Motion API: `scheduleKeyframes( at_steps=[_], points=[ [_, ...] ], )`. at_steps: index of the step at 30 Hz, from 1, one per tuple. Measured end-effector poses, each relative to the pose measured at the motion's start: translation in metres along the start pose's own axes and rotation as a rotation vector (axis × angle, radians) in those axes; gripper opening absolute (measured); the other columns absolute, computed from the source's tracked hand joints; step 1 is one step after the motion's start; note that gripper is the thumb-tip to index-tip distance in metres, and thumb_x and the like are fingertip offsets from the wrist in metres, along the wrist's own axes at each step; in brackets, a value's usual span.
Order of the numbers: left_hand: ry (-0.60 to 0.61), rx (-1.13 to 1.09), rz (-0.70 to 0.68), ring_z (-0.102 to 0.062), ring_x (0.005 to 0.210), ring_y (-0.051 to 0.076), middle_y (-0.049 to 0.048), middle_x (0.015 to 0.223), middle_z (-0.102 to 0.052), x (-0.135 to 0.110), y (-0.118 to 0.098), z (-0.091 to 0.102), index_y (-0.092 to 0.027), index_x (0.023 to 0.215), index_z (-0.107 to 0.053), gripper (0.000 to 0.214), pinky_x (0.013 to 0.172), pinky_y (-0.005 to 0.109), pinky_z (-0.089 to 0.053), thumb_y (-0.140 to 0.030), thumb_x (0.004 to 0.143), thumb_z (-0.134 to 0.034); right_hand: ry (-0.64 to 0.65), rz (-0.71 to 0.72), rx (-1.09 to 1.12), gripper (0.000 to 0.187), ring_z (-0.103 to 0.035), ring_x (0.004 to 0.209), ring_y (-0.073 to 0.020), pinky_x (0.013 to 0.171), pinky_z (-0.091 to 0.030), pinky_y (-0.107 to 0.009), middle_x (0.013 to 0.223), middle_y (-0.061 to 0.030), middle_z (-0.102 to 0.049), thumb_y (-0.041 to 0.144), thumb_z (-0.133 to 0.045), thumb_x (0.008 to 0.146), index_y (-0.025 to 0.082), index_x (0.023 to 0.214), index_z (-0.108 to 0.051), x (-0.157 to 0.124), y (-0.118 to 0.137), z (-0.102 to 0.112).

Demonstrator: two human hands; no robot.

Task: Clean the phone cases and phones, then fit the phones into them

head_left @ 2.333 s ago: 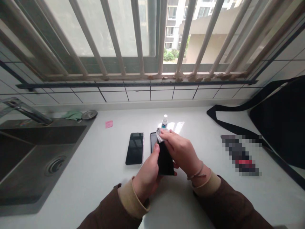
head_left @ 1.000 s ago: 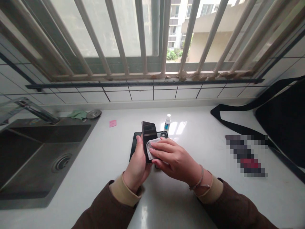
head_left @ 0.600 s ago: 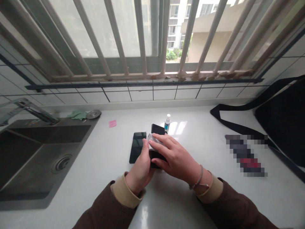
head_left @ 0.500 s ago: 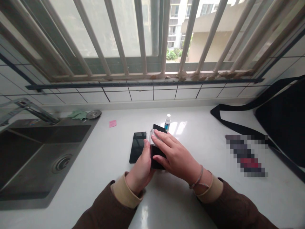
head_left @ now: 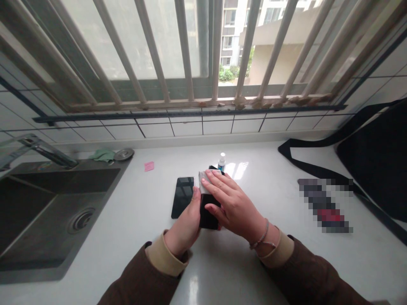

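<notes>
My left hand (head_left: 186, 222) is wrapped round the side of a smartphone (head_left: 210, 210) with a dark screen, held in front of me over the counter. My right hand (head_left: 237, 201) lies over that phone, its fingers pressing a white cloth or tissue (head_left: 204, 188) flat on the upper part of the screen. A second smartphone (head_left: 183, 197) with a dark face rests on the counter just left of my hands. Past my right fingertips stands a small white-capped bottle (head_left: 221, 162). A black edge (head_left: 216, 169) shows by its base; whether it belongs to the held phone I cannot tell.
On the left is a steel sink (head_left: 68, 207) with a faucet (head_left: 52, 150), a green cloth (head_left: 102, 155) and a metal drain lid (head_left: 124, 154). A pink paper note (head_left: 149, 166) lies on the white counter (head_left: 133, 212). A black bag (head_left: 375, 152) with a strap lies at right, beside a blurred item (head_left: 324, 205).
The white cloth now lies flatter across the phone's upper part, under my right fingers. The held phone has come slightly nearer to me. The view has shifted a little.
</notes>
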State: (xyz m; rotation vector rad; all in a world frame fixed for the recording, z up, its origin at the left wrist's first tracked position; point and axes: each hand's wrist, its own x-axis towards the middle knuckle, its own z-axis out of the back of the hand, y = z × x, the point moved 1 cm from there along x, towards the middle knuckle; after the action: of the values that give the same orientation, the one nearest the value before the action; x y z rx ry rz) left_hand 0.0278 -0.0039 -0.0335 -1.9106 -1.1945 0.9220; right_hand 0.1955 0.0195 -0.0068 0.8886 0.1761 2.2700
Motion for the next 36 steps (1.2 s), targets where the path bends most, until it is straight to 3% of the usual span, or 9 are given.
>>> scheduleKeyframes(
  at_steps=[2, 4, 8, 14, 18, 25, 31, 36],
  points=[
    [0.018, 0.109, 0.138, -0.078, 0.069, 0.026, 0.016, 0.081, -0.081, -0.002, 0.002, 0.002, -0.013, 0.114, -0.078, 0.079, 0.065, 0.037, -0.063, -0.08, 0.104, -0.037, -0.061, -0.058, -0.016, 0.056, -0.039, 0.163, -0.035, 0.133, -0.036, -0.064, 0.173, -0.0164, -0.046, 0.041, -0.055, 0.112, 0.019, 0.163, -0.052, 0.001, -0.002, 0.001],
    [0.045, 0.164, 0.196, -0.075, 0.064, 0.025, 0.0162, 0.076, -0.077, -0.005, 0.0, -0.001, -0.011, 0.105, -0.076, 0.081, 0.061, 0.036, -0.062, -0.083, 0.102, -0.037, -0.115, -0.102, -0.002, 0.051, -0.045, 0.16, -0.036, 0.13, -0.04, -0.064, 0.17, -0.0184, -0.05, 0.037, -0.056, 0.111, 0.018, 0.159, -0.057, 0.001, -0.004, 0.003],
    [0.115, 0.13, 0.215, -0.076, 0.067, 0.025, 0.0174, 0.09, -0.079, -0.009, -0.008, -0.012, -0.013, 0.121, -0.068, 0.072, 0.06, 0.035, -0.062, -0.078, 0.104, -0.041, -0.223, -0.167, 0.107, 0.038, -0.06, 0.146, -0.0321, 0.123, -0.051, -0.055, 0.153, -0.0205, -0.065, 0.03, -0.055, 0.111, 0.016, 0.144, -0.069, 0.002, -0.006, 0.008],
    [0.189, 0.066, 0.287, -0.077, 0.069, 0.026, 0.0187, 0.095, -0.078, -0.013, -0.017, -0.017, -0.015, 0.139, -0.056, 0.066, 0.057, 0.033, -0.06, -0.071, 0.107, -0.041, -0.357, -0.316, 0.261, 0.03, -0.076, 0.12, -0.0254, 0.109, -0.059, -0.045, 0.123, -0.0113, -0.081, 0.028, -0.051, 0.113, 0.021, 0.122, -0.079, 0.004, -0.009, 0.015],
    [0.174, -0.024, 0.31, -0.076, 0.069, 0.024, 0.0193, 0.095, -0.078, -0.013, -0.021, -0.016, -0.011, 0.136, -0.06, 0.07, 0.057, 0.032, -0.062, -0.071, 0.108, -0.037, -0.391, -0.412, 0.3, 0.031, -0.079, 0.115, -0.0251, 0.1, -0.061, -0.041, 0.12, -0.0084, -0.084, 0.031, -0.053, 0.113, 0.024, 0.122, -0.082, 0.002, -0.014, 0.015],
    [0.2, -0.153, 0.279, -0.077, 0.071, 0.023, 0.0209, 0.098, -0.078, -0.013, -0.027, -0.018, -0.006, 0.123, -0.073, 0.081, 0.061, 0.033, -0.064, -0.073, 0.108, -0.029, -0.403, -0.509, 0.388, 0.029, -0.078, 0.119, -0.0281, 0.106, -0.059, -0.044, 0.123, -0.0071, -0.084, 0.038, -0.06, 0.11, 0.026, 0.12, -0.084, 0.0, -0.02, 0.009],
    [0.171, -0.126, 0.24, -0.078, 0.072, 0.023, 0.0213, 0.1, -0.079, -0.012, -0.023, -0.019, -0.006, 0.126, -0.072, 0.083, 0.061, 0.032, -0.065, -0.076, 0.107, -0.032, -0.387, -0.755, 0.776, 0.036, -0.076, 0.117, -0.0286, 0.106, -0.058, -0.046, 0.123, -0.009, -0.083, 0.051, -0.073, 0.1, 0.024, 0.123, -0.082, 0.001, -0.026, 0.002],
    [0.158, -0.094, 0.196, -0.078, 0.071, 0.025, 0.0214, 0.099, -0.079, -0.013, -0.02, -0.02, -0.008, 0.134, -0.066, 0.081, 0.061, 0.033, -0.065, -0.076, 0.107, -0.033, -0.374, -0.869, 1.144, 0.047, -0.076, 0.108, -0.0255, 0.1, -0.06, -0.043, 0.115, -0.0104, -0.083, 0.053, -0.083, 0.092, 0.019, 0.125, -0.079, 0.002, -0.028, -0.005]
  ],
)
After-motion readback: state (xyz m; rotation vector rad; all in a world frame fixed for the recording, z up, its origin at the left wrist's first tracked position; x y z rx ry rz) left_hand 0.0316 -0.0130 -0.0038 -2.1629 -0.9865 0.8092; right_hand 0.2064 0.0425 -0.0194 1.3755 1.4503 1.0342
